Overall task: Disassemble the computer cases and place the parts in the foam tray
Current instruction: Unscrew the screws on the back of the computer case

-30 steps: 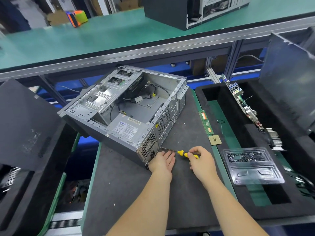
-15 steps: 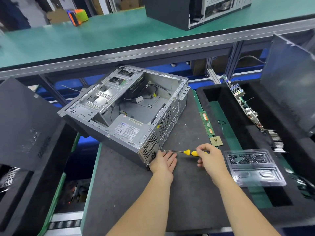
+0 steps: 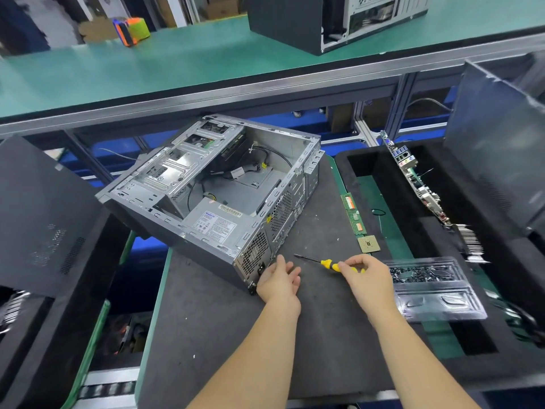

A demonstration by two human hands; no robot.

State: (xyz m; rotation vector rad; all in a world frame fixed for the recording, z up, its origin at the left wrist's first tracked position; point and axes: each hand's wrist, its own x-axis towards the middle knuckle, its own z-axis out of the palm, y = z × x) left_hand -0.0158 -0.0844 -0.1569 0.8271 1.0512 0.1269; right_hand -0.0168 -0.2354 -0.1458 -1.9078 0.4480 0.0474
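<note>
An opened computer case (image 3: 212,196) lay on its side on the dark tabletop (image 3: 236,335), turned at an angle, its far left end overhanging the mat's edge. It was a grey sheet-metal shell, likely heavy and stiff, with thin stamped edges that could cut. The safest hold looked to be the outer frame rails, not the perforated vent panels. Inside, a power supply (image 3: 218,224) with a white label sat at the near corner, probably the heaviest part left, best lifted by its metal box once unfastened. Loose black cables (image 3: 265,160) trailed across the case floor and could snag anything lifted out.

To the right stood the black foam tray (image 3: 368,160), soft and yielding, with a circuit board (image 3: 413,184) standing on edge in it. That board looked fragile and should be held by its edges. Dark panels leaned at the far left and right.

Nearer the hands, a clear plastic tray (image 3: 433,287) holding small dark screws rested on the foam tray's near edge, light and easily tipped. A memory stick (image 3: 354,214) and a small square chip (image 3: 368,244) lay along the mat's right edge.

The left hand (image 3: 280,280) rested loosely open against the case's near corner, holding nothing. The right hand (image 3: 368,278) had its grip pinched round the handle of a yellow screwdriver (image 3: 330,264), whose tip pointed toward the case without touching it.
</note>
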